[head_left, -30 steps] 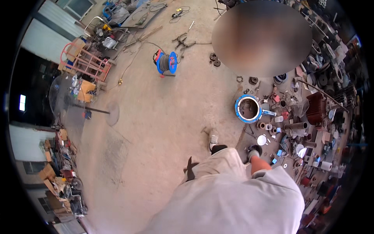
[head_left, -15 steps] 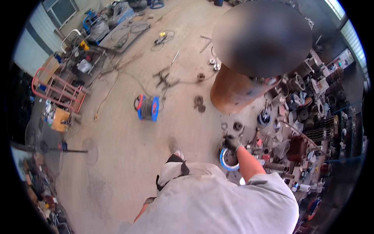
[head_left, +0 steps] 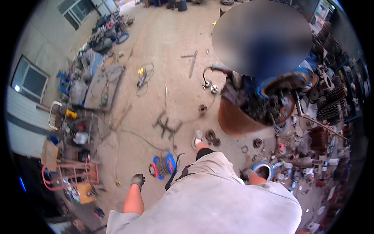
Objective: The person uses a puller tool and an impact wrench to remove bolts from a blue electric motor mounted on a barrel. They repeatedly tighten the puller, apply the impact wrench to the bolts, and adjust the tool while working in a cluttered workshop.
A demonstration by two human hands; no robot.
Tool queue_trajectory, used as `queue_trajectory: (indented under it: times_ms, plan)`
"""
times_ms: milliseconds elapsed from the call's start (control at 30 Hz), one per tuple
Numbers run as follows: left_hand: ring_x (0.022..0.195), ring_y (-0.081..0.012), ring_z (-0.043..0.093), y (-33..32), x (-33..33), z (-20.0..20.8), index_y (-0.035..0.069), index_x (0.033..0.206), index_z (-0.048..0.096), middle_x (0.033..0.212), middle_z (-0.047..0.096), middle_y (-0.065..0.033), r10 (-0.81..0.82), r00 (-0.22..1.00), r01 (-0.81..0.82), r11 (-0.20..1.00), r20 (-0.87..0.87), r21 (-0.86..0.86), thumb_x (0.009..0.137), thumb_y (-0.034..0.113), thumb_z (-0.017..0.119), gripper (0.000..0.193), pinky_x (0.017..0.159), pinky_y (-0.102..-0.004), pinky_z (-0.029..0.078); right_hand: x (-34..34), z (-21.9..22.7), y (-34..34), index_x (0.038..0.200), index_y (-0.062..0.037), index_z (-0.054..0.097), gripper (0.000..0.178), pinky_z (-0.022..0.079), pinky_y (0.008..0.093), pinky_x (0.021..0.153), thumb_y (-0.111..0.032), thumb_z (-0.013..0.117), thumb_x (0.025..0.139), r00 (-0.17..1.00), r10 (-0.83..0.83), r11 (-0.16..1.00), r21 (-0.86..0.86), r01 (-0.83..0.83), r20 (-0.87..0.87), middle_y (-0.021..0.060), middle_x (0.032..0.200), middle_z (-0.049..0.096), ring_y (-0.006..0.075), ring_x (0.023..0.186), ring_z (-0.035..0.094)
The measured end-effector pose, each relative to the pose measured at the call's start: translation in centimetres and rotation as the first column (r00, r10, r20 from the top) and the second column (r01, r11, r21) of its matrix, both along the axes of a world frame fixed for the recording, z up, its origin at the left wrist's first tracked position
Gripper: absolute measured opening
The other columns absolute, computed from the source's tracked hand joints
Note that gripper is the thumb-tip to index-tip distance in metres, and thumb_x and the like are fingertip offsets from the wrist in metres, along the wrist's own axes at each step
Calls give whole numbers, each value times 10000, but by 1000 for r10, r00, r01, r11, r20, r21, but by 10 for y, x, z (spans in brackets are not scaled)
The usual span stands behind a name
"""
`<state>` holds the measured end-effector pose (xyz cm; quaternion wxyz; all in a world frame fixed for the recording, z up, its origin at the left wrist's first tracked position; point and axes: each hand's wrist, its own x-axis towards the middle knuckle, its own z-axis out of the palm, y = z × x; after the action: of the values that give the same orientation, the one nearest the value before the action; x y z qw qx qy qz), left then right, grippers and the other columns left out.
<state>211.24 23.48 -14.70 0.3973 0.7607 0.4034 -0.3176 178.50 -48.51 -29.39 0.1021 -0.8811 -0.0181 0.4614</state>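
My left hand [head_left: 138,180], in a grey glove with dark fingers, hangs over the floor with its fingers loosely apart and nothing in them. To its right, a cable reel [head_left: 165,167] with blue and red sides stands on the floor. My right hand [head_left: 246,174], also gloved, is low beside the left edge of a blue-and-white ring [head_left: 255,167]. Its fingers are mostly hidden, so I cannot tell whether it grips anything. Ahead on the right stands a big rusty drum [head_left: 233,119] with dark parts in it and a blue-rimmed round piece [head_left: 263,87] above. A blurred oval covers its far side.
Metal parts crowd the floor on the right, among them a brown finned housing [head_left: 318,138]. Ahead lie a forked metal piece [head_left: 166,124], small round parts [head_left: 212,137] and a trailing cable [head_left: 140,136]. A red hand truck [head_left: 72,175] stands at left.
My view has tilted up and swung, showing the drum's contents. My left hand has come into view. The right hand has gone from the ring's far edge to its left side.
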Motion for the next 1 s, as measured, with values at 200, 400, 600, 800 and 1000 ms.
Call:
queue_trajectory:
  times_ms: [200, 400, 600, 800, 1000]
  plan:
    - [736, -175, 704, -119, 198, 26, 71, 1225, 706, 948, 769, -88, -360, 931, 354, 931, -55, -87, 1055, 277, 642, 275, 641, -320, 552, 189, -63, 14, 1303, -192, 767, 490, 553, 441, 1052, -510, 704, 936, 777, -445, 885, -89, 456, -446, 77, 1368, 717, 279, 1268, 679]
    - [892, -240, 684, -228, 418, 85, 42, 1272, 688, 1061, 742, -142, -772, 623, 767, 635, -129, -91, 1046, 325, 602, 372, 765, -358, 541, 351, -54, 39, 1281, -243, 773, 451, 564, 469, 985, -540, 663, 959, 61, -874, 60, 17, 998, -482, 49, 1296, 747, 272, 1183, 700]
    - [1084, -321, 660, -282, 643, 37, 10, 1321, 666, 1195, 711, -216, -885, 398, 909, 415, -240, -24, 1043, 401, 539, 496, 912, -406, 523, 354, -89, 62, 1318, -223, 752, 432, 597, 465, 887, -466, 683, 967, 371, -740, 354, 145, 924, -561, 58, 1223, 775, 275, 1091, 738]
    - [1276, -403, 635, -424, 1064, 58, -22, 1371, 643, 1330, 680, -290, -679, -424, 692, -670, -599, 269, 1040, 477, 476, 622, 1060, -454, 505, 604, -24, 129, 1143, -185, 831, 431, 593, 479, 905, -505, 749, 865, 548, -747, 556, 99, 825, -376, 92, 1111, 798, 345, 1026, 757]
    - [606, -186, 566, -763, 1372, 59, 127, 945, 599, 771, 640, -65, -941, 302, 878, 212, -154, 429, 1050, 382, 456, 310, 527, -396, 426, 844, 29, 95, 1107, -98, 810, 404, 589, 476, 852, -416, 602, 968, -14, -878, -85, 126, 988, -479, 210, 1104, 768, 369, 982, 741]
